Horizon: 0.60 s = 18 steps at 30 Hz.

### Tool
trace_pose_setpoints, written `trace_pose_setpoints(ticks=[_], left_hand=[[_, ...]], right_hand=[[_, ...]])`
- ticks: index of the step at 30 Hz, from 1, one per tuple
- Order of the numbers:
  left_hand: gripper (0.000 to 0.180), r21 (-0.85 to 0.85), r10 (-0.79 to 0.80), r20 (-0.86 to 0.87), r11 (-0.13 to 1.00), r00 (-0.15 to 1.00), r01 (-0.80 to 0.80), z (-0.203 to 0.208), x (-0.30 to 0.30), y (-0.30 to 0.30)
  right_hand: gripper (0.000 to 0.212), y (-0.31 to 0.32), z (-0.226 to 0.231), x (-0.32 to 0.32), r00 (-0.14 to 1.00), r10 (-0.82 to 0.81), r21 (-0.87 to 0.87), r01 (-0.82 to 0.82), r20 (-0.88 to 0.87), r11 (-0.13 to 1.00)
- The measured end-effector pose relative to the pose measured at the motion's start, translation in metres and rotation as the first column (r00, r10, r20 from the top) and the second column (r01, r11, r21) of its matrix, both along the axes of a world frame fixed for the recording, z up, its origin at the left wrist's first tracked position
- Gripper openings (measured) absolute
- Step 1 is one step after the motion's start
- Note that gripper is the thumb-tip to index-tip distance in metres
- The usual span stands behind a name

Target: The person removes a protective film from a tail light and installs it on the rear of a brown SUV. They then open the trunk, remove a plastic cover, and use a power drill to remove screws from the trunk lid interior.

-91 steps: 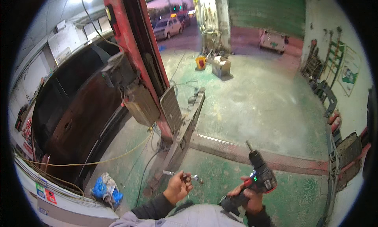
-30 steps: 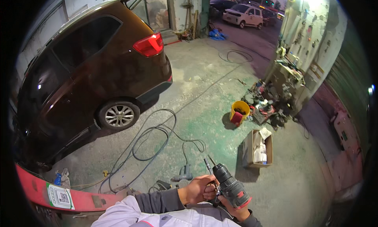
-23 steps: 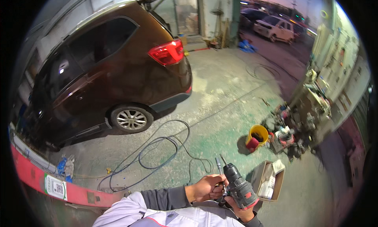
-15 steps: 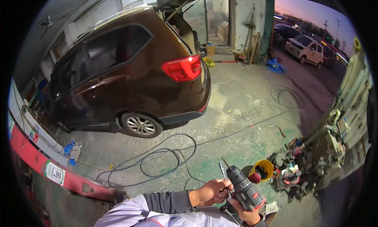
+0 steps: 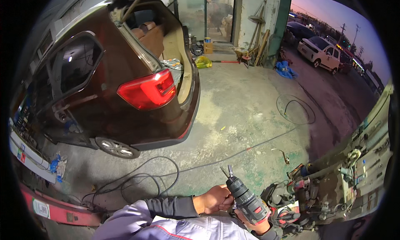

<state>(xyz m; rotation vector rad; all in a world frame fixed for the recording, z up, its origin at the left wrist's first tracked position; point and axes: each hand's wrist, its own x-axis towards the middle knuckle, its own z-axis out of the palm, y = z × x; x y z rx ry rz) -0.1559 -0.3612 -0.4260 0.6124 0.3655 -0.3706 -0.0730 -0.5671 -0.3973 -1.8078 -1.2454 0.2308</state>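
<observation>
My right hand (image 5: 259, 227) is closed around a black and grey cordless drill (image 5: 250, 204) with red patches. A thin drill bit (image 5: 224, 171) juts from its chuck, aimed away from me. Beside the bit shows the shiny end of a silver socket rod (image 5: 230, 171), its lower part hidden behind the drill. Close to the drill's left side, my left hand (image 5: 217, 198) is closed with its fingers curled round that rod, though the grip itself is partly hidden.
Ahead on the left stands a brown car (image 5: 104, 111) with its tailgate raised. A dark hose (image 5: 200, 167) loops across the concrete floor. Tools and machines (image 5: 287, 198) crowd the right, beside a cluttered bench (image 5: 354, 177). A red beam (image 5: 71, 213) lies low left. White car (image 5: 321, 52) outside.
The view has shifted forward and right, bringing the car's rear nearer and its open boot into sight. The yellow bucket is no longer visible. Both hands keep the tools close together.
</observation>
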Motion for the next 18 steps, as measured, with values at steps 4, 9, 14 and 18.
trace_pose_setpoints(ticks=[4,9,14,18], left_hand=[[0.023,-0.009,-0.004,-0.034,1.000,0.999,0.004,0.010,0.107,0.044],[0.029,0.197,0.122,-0.088,0.975,0.989,-0.103,0.013,0.228,0.098],[0.035,0.217,0.126,0.011,0.968,0.992,-0.125,0.005,0.361,0.174],[0.033,0.075,0.412,-0.092,0.911,0.906,-0.407,0.015,0.469,0.222]], right_hand=[[0.030,0.039,-0.004,0.093,0.999,-0.038,0.023,0.038,-0.002,0.999],[0.042,0.107,-0.027,0.220,0.934,0.016,0.123,0.030,-0.357,0.992],[0.043,0.188,-0.044,0.377,0.984,0.166,0.300,-0.141,-0.060,0.944],[0.042,0.266,-0.029,0.511,0.946,0.321,0.341,-0.288,-0.045,0.895]])
